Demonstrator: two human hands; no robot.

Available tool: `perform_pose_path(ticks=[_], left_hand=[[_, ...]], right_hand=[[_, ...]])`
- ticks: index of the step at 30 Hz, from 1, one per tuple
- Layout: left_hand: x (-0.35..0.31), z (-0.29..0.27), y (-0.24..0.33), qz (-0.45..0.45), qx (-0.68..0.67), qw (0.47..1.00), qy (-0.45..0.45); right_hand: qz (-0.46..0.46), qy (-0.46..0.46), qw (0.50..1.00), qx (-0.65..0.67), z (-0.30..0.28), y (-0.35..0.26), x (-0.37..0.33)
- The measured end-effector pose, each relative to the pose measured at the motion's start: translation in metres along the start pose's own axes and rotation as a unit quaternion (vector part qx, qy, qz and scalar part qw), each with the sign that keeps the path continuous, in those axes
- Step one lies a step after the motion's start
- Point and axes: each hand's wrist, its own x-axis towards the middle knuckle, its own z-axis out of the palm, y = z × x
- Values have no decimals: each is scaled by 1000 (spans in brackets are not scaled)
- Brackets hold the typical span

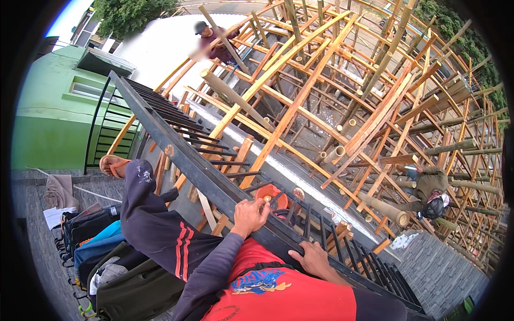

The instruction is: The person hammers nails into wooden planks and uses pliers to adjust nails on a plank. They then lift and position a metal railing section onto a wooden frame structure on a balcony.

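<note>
Both hands, left hand (249, 214) and right hand (313, 259), clasp the black railing (176, 147); fingertips hidden.

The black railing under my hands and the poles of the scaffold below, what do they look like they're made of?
The railing looks like painted metal: dark, thin straight bars and a flat-edged top rail. Both hands, left hand and right hand, rest on it. The scaffold poles look like bamboo and raw timber: round hollow ends, tan-orange.

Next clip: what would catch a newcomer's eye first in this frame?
The dense lattice of bamboo poles and orange timber planks fills the upper right, with one person at its top and another crouched among the poles at right. A long black metal railing cuts diagonally across the middle; the left hand and right hand both rest on its top rail. A pile of backpacks sits lower left.
</note>
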Motion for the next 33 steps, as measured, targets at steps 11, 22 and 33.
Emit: perform_pose_path(ticks=[11,22,33], left_hand=[[-1,4,8,71,10,997,32],[30,-17,22,268,136,846,-441],[10,-14,10,322,44,883,-339]], right_hand=[[-52,127,988,-66,14,4,0],[-12,425,905,23,45,-3,-19],[195,470,853,-116,56,40,-75]])
